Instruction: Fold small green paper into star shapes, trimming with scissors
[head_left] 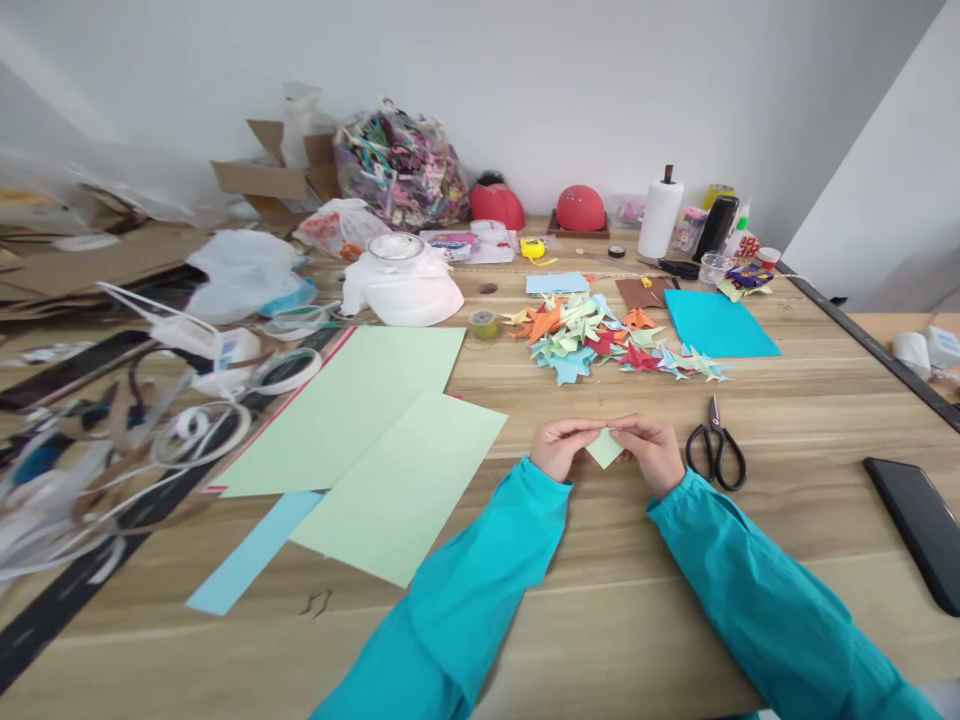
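Observation:
My left hand and my right hand meet over the wooden table, both pinching a small folded piece of pale green paper between their fingertips. The paper's lower point hangs down between the hands. Both arms wear teal sleeves. Black scissors lie just right of my right hand. A pile of folded paper figures in several colours sits beyond the hands.
Large pale green sheets and a light blue strip lie to the left. A teal sheet lies at the back right, a black phone at the right edge. Tape rolls, bags and boxes crowd the left and back.

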